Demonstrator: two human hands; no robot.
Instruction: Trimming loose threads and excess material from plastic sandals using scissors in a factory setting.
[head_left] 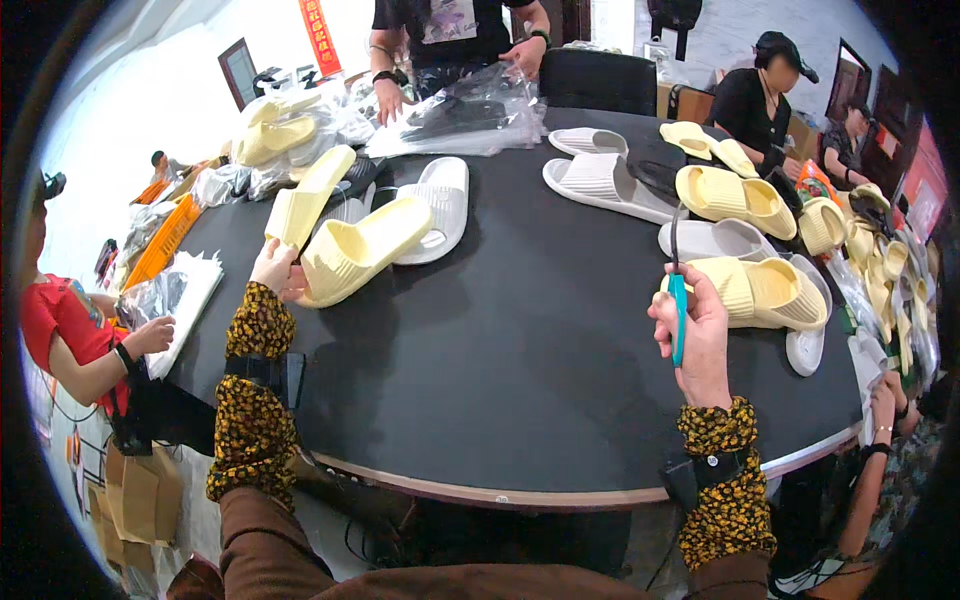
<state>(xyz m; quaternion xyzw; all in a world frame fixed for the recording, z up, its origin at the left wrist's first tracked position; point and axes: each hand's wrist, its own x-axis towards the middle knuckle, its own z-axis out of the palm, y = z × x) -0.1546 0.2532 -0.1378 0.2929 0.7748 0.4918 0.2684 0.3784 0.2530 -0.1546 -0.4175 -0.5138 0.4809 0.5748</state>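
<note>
Patterned sleeves (252, 425): seen nearest the camera.
Left hand (272, 272): fingers closed on the strap end of a yellow slipper (318, 190); a second yellow slipper (375, 243) is touched, its grip unclear.
Slipper axes: pointed away from the left fingers, slanted rightward.
Right hand (702, 330): wrapped around a teal-handled tool (680, 318), dark tip aimed away.
Separation: tool and held slipper are parted by black tabletop (510, 340); left hand nearer.

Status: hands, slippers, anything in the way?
Left hand: gripping yellow slippers. Right hand: holding teal-handled tool. Close by: grey slipper partly behind the held ones.
</note>
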